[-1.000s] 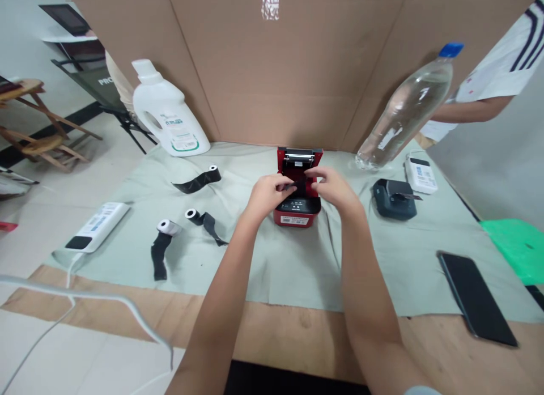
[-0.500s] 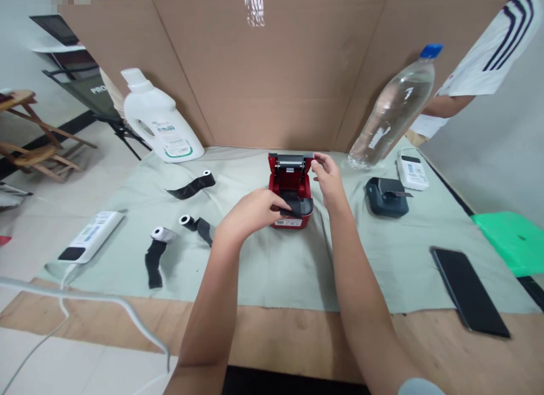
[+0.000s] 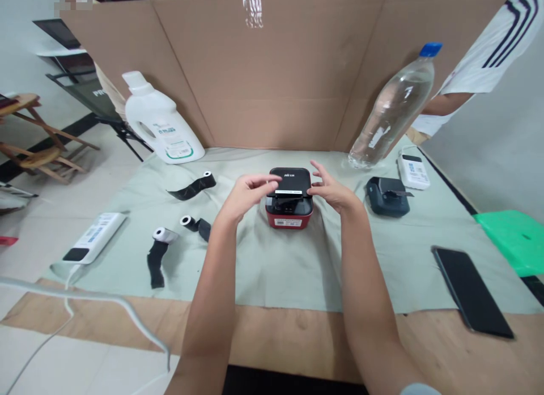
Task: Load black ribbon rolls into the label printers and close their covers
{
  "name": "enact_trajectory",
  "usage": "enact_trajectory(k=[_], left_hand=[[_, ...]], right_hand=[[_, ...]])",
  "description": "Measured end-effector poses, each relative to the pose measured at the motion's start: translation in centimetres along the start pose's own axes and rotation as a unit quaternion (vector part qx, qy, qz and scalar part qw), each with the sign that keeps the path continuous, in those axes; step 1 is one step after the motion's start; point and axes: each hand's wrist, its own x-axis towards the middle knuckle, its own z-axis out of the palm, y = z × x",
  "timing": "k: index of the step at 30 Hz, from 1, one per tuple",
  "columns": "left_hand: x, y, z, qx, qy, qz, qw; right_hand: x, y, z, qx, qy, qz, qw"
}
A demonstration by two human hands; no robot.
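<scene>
Seen from the head view, a red-and-black thermal printer (image 3: 284,209) sits on the pale green cloth (image 3: 289,270) covering the bench (image 3: 289,330), its lid (image 3: 293,179) down. At the printer's left, the left hand (image 3: 246,198) has its fingers loosely parted, reaching over the lid; I can't tell whether they touch it. At the printer's right, the right hand (image 3: 338,195) is spread, fingertips by the lid's edge, pinching nothing. Left of the printer lie three paper rolls (image 3: 165,235) with black tails (image 3: 156,264); farther left and beyond it stands a white jug (image 3: 165,128). Right of the printer I see a dark box-shaped device (image 3: 386,201), a clear bottle (image 3: 393,109) beyond, and a smartphone (image 3: 471,293) nearer the bench's front.
</scene>
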Motion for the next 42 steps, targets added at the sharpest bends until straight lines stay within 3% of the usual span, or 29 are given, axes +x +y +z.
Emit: enact_trajectory(k=[1,3,5,8,13,17,19,22,25,28,30,32,37,42], left_hand=[[0.5,-0.8,0.0,-0.011,0.056,-0.015,0.998],[1.2,-2.3,0.2,-0.029,0.087,-0.072,0.993],[1.7,-3.6,0.5,-0.073,0.051,-0.131,0.987],[1.9,-5.1,0.9,-0.157,0.008,-0.164,0.974],[1.7,-6.1,1.7,-0.214,0.017,-0.167,0.962],[0.9,-5.7,1.6,-0.159,0.040,-0.149,0.975],[0.7,-5.6,0.1,-0.091,0.088,-0.130,0.983],[1.0,-5.9,-4.4,0.077,0.209,-0.084,0.971],[2.2,-6.8,-9.9,0.324,0.295,-0.082,0.895],[3.4,-8.2,-13.6,0.468,0.237,-0.137,0.840],[4.0,-9.4,-14.7,0.497,0.171,-0.168,0.834],[4.1,-10.7,-15.2,0.505,0.140,-0.182,0.832],[2.8,-11.5,-16.2,0.507,0.171,-0.157,0.830],[-1.5,-7.8,-19.3,0.493,0.246,-0.160,0.819]], right_hand=[[0.0,0.1,0.0,0.000,0.004,0.023,1.000],[-0.1,0.4,-0.1,0.012,-0.002,0.067,0.998],[-0.1,0.7,-0.2,0.041,-0.015,0.102,0.994],[0.0,1.1,-0.3,0.089,-0.033,0.123,0.988],[0.5,2.0,0.2,0.142,-0.108,0.077,0.981],[0.6,4.1,1.1,0.186,-0.058,-0.002,0.981],[0.7,5.1,1.3,0.228,-0.013,-0.027,0.973],[0.7,5.8,1.2,0.253,0.005,-0.030,0.967],[0.8,5.7,0.9,0.245,0.003,-0.027,0.969],[1.1,5.7,0.7,0.289,-0.004,-0.021,0.957],[1.4,5.8,0.6,0.332,-0.013,-0.013,0.943],[1.6,6.0,0.5,0.358,-0.021,-0.005,0.933],[1.9,6.3,0.2,0.363,-0.034,0.004,0.931],[2.2,6.3,0.1,0.341,-0.035,0.007,0.939]])
